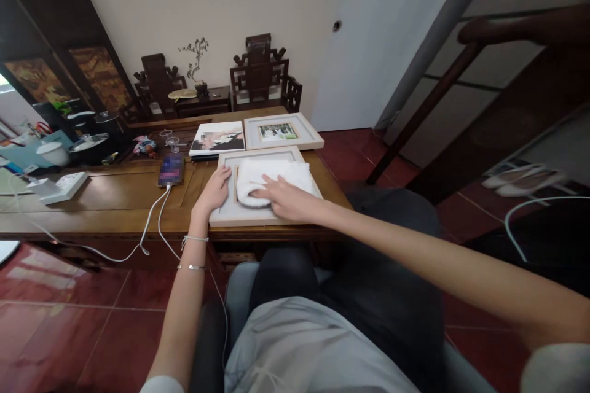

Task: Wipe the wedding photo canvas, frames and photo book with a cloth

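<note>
Wooden counter point(115, 206), red-tiled floor point(133, 319). Right hand point(290, 199): fingers holding fluffy white cloth point(286, 169) on pale rectangular frame point(258, 219). Left hand point(216, 190): fingers loosely spread, frame's edge.

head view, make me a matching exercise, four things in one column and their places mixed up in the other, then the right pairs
Things
1. white cloth
2. left hand
3. phone
4. potted plant

Places
A. on the small dark table between two dark chairs
B. on the desk, a white cable at its near end
C. under the right hand, over the near frame
D. at the left side of the near frame

Right pairs: 1-C, 2-D, 3-B, 4-A
</note>
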The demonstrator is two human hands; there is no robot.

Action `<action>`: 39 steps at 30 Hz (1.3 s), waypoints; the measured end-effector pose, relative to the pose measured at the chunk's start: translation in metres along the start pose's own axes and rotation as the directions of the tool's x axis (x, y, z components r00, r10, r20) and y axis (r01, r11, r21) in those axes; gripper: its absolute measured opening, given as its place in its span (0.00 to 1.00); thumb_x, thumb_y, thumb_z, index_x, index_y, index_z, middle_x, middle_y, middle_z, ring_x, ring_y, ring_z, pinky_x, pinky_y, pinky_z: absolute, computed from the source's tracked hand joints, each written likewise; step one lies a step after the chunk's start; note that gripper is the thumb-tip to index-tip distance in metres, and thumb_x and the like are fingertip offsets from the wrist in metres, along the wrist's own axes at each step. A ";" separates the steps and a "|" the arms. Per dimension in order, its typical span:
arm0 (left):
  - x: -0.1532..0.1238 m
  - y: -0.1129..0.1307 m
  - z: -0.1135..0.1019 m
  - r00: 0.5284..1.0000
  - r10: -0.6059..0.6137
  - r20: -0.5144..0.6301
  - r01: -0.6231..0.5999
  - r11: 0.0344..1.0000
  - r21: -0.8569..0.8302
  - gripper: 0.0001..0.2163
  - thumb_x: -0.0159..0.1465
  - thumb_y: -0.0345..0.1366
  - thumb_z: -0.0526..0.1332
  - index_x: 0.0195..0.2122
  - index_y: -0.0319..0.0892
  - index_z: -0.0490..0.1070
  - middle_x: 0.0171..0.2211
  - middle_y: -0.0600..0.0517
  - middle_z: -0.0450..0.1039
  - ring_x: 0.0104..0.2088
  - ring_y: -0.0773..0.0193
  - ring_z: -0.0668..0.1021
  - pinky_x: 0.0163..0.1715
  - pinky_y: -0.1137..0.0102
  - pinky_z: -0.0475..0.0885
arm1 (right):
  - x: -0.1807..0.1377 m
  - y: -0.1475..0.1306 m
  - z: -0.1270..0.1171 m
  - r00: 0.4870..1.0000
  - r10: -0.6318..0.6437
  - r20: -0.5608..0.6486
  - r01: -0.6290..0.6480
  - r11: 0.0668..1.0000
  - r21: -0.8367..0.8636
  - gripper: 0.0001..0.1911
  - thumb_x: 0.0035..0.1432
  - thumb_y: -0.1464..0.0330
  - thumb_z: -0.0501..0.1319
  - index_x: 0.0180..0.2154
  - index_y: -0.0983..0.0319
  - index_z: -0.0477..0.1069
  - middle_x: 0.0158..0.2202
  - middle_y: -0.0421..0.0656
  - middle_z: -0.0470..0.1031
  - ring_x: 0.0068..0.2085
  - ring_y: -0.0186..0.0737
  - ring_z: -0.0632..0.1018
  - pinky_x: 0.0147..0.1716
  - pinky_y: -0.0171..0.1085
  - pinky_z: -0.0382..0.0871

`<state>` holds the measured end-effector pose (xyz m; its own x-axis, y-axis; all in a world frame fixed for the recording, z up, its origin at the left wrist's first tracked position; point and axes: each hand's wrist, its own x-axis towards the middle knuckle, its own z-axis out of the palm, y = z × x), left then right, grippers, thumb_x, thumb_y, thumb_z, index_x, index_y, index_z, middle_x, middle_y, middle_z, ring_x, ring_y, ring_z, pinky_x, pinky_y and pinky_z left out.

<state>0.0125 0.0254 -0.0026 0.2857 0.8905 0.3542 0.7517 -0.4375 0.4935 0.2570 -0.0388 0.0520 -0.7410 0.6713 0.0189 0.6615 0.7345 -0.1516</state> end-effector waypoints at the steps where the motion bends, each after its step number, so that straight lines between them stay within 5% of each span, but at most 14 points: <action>1: 0.000 0.000 0.000 1.000 -0.004 0.000 0.004 1.000 -0.001 0.22 0.66 0.28 0.49 0.59 0.38 0.70 0.64 0.43 0.66 0.68 0.56 0.62 0.69 0.55 0.54 | 0.012 0.013 0.003 0.998 0.041 -0.049 -0.044 0.997 -0.057 0.40 0.52 0.84 0.48 0.66 0.62 0.61 0.69 0.49 0.58 0.69 0.61 0.54 0.64 0.63 0.50; 5: 0.000 0.000 0.000 1.000 -0.014 0.003 0.014 1.000 -0.003 0.21 0.66 0.29 0.49 0.59 0.38 0.70 0.64 0.43 0.66 0.68 0.57 0.63 0.69 0.55 0.54 | 0.059 0.060 0.004 0.964 0.176 -0.201 -0.219 0.951 -0.217 0.37 0.56 0.81 0.50 0.68 0.63 0.57 0.72 0.49 0.49 0.69 0.68 0.51 0.62 0.67 0.47; 9: -0.001 0.000 0.000 1.000 -0.011 -0.002 0.011 1.000 -0.010 0.21 0.66 0.29 0.50 0.59 0.39 0.70 0.64 0.44 0.66 0.68 0.56 0.63 0.69 0.54 0.54 | 0.078 0.069 0.001 0.961 0.202 -0.187 -0.246 0.936 -0.252 0.34 0.58 0.80 0.51 0.66 0.61 0.60 0.72 0.48 0.51 0.69 0.70 0.50 0.60 0.70 0.48; 14: -0.001 0.001 0.000 1.000 -0.011 -0.009 0.011 1.000 -0.007 0.21 0.66 0.28 0.50 0.58 0.39 0.71 0.63 0.44 0.67 0.68 0.56 0.63 0.69 0.55 0.54 | 0.038 0.026 -0.003 0.990 0.130 -0.060 -0.141 0.958 -0.248 0.36 0.55 0.84 0.48 0.63 0.59 0.65 0.70 0.50 0.56 0.66 0.67 0.58 0.56 0.68 0.57; 19: -0.002 0.004 0.000 1.000 -0.011 -0.017 0.011 1.000 -0.013 0.22 0.66 0.27 0.50 0.58 0.40 0.71 0.63 0.46 0.67 0.68 0.57 0.63 0.69 0.56 0.55 | -0.018 -0.022 -0.025 0.989 -0.025 0.143 0.032 0.999 -0.044 0.38 0.51 0.85 0.51 0.61 0.56 0.69 0.58 0.53 0.73 0.56 0.55 0.73 0.50 0.47 0.67; 24: -0.002 0.005 -0.002 1.000 -0.022 -0.001 0.022 1.000 -0.013 0.22 0.66 0.27 0.49 0.59 0.37 0.70 0.64 0.43 0.66 0.68 0.56 0.62 0.69 0.57 0.54 | -0.032 -0.029 -0.040 0.977 -0.183 0.109 0.167 0.976 0.140 0.40 0.50 0.85 0.53 0.64 0.59 0.65 0.51 0.52 0.77 0.51 0.48 0.76 0.48 0.38 0.67; 27: -0.002 0.007 -0.002 1.000 -0.031 0.007 0.031 0.998 -0.054 0.21 0.66 0.28 0.51 0.59 0.37 0.70 0.64 0.42 0.66 0.68 0.56 0.62 0.69 0.57 0.55 | -0.013 -0.010 -0.034 0.997 -0.078 0.016 0.077 0.995 0.062 0.42 0.51 0.86 0.51 0.67 0.60 0.59 0.57 0.54 0.72 0.57 0.52 0.73 0.52 0.44 0.66; 33: -0.005 0.020 -0.007 0.995 -0.094 -0.032 0.089 0.985 -0.147 0.24 0.72 0.39 0.47 0.69 0.42 0.54 0.71 0.48 0.52 0.71 0.60 0.54 0.70 0.61 0.48 | 0.061 0.029 -0.022 0.973 0.139 -0.185 -0.180 0.957 -0.229 0.41 0.55 0.86 0.50 0.68 0.58 0.55 0.73 0.49 0.44 0.69 0.73 0.46 0.58 0.71 0.54; 39: -0.006 0.030 -0.011 0.993 -0.102 -0.056 0.089 0.974 -0.208 0.27 0.73 0.44 0.45 0.70 0.41 0.50 0.72 0.50 0.46 0.71 0.63 0.52 0.70 0.66 0.45 | 0.097 0.013 -0.015 0.996 0.088 -0.011 -0.088 0.971 -0.224 0.35 0.59 0.84 0.50 0.64 0.56 0.63 0.73 0.48 0.47 0.69 0.72 0.50 0.56 0.76 0.52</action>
<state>0.0271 0.0056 0.0190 0.1735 0.9221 0.3459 0.6336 -0.3734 0.6776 0.1957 0.0376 0.0669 -0.6788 0.7342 0.0165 0.7331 0.6762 0.0729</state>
